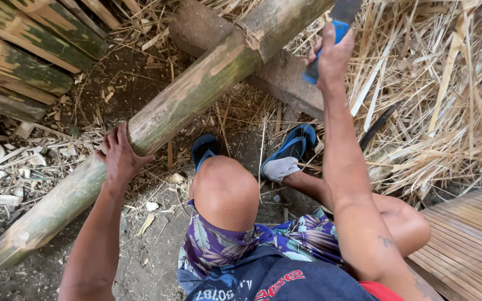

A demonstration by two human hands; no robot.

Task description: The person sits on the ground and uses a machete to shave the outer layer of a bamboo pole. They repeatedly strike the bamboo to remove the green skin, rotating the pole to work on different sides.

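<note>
A long green-brown bamboo pole slants from the lower left up to the top middle, resting on a wooden log. My left hand grips the pole's side partway along it. My right hand is raised near the pole's upper part, closed on the blue handle of a chopping blade, whose dark blade points up out of view. My bent knee and my feet in blue sandals are just below the pole.
Split bamboo pieces are stacked at the upper left. A heap of dry bamboo strips and shavings fills the right. A slatted bamboo platform lies at the lower right. Chips litter the dirt ground.
</note>
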